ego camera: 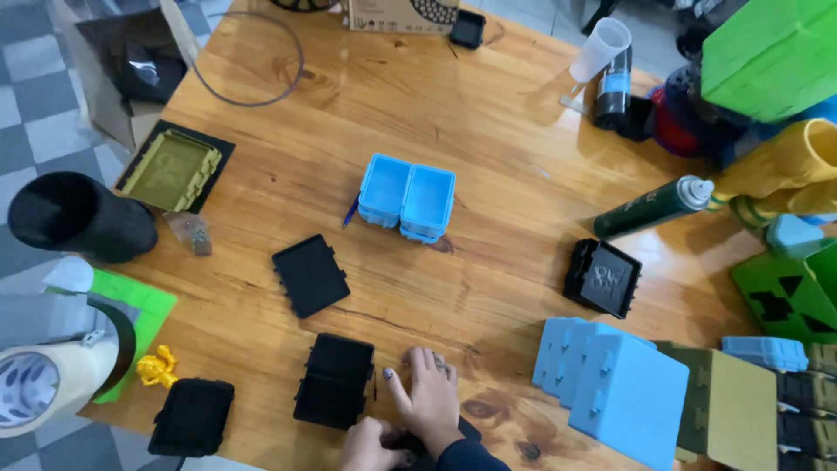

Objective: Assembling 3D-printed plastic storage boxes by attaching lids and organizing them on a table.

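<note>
My right hand (427,397) lies flat, palm down, at the near edge of the wooden table (488,131), thumb stretched left. A small black plastic part (468,428) peeks out from under its palm. My left hand (370,445) is curled beside it at the bottom edge, its fingers closed on the same black part where it shows between the two hands. Just left of my hands lies an open black hinged box (334,380). A flat black lid (310,275) sits farther up.
An open light-blue hinged box (407,198) lies mid-table. Light-blue closed boxes (623,388) and an olive box (737,410) stand at the right, near a black tray (602,277) and a green spray can (654,208). At the left are a tape roll (39,384), a black cylinder (74,218) and another black box (192,417).
</note>
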